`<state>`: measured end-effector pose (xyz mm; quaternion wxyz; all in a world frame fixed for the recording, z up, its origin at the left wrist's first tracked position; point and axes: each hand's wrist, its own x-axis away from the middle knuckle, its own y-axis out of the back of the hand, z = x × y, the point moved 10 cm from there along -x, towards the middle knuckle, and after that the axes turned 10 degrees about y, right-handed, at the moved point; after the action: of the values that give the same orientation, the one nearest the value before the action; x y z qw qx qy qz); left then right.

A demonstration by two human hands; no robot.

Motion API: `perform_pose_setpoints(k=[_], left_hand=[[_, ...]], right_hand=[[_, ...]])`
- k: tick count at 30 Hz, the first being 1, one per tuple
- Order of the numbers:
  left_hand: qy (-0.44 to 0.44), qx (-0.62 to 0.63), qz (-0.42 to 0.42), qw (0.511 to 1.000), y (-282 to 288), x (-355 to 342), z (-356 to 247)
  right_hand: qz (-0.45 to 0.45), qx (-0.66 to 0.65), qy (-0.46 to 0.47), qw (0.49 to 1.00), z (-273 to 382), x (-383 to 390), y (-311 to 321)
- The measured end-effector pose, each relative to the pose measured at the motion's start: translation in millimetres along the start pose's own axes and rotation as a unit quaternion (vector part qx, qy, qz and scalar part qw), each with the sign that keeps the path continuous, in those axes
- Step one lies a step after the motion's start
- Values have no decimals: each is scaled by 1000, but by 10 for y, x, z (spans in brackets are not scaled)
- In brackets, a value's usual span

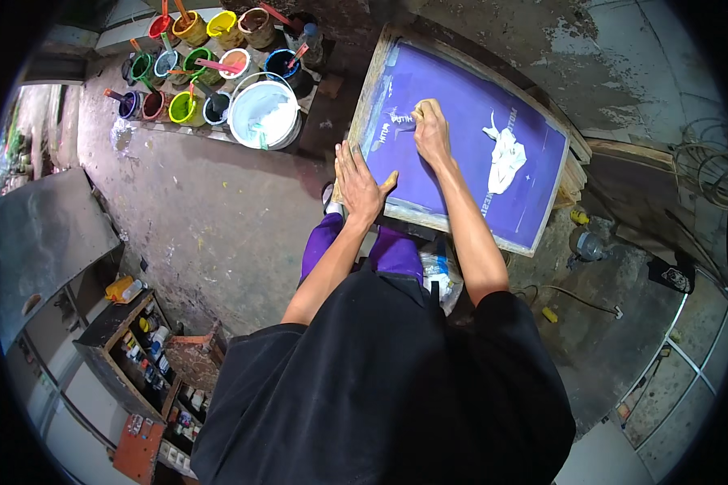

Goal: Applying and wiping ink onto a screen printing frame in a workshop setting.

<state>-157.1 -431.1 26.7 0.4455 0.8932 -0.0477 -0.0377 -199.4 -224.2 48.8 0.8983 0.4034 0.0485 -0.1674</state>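
A wooden-framed printing screen (416, 217) with purple mesh lies tilted in front of me. My left hand (359, 184) rests on the frame's left edge, fingers stretched out and thumb spread toward the mesh. Over the upper left of the mesh, my right hand (432, 132) is closed in a pinch beside small white lettering (384, 132). Whatever its fingertips hold, if anything, is hidden. Right of that arm, a white piece that looks like crumpled cloth (507, 160) lies on the mesh, with pale lettering above and below it.
At the upper left stand several open paint pots (188, 107) with sticks in them, beside a large white bucket (264, 117). A plastic bottle (590, 246) lies right of the screen. An open wooden cabinet (129, 347) with containers stands lower left. A hose (578, 295) crosses the right side.
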Motion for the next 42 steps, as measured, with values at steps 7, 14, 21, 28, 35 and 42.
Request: perform_pose_setpoints(k=[7,14,21,28,35,42], left_hand=[[-11,1,1,1000,-41,-54,-68],[5,-7,-12,1000,-22,-11,-14],[23,-12,1,1000,-30,-18,-7],[30,-11,7,999,-45,-24,3],[26,-14,0,1000,-72,-13,9],[27,-34,-1,999,-68,-49,-24]], right_hand=[[-39,91,21,995,-137,-360,265],[-38,98,37,994,-295,-699,296],[7,135,88,987,-320,-957,234],[-1,131,78,988,-317,-1029,240],[14,-97,-56,994,-172,-897,135],[93,-45,-44,994,-165,-718,-198]])
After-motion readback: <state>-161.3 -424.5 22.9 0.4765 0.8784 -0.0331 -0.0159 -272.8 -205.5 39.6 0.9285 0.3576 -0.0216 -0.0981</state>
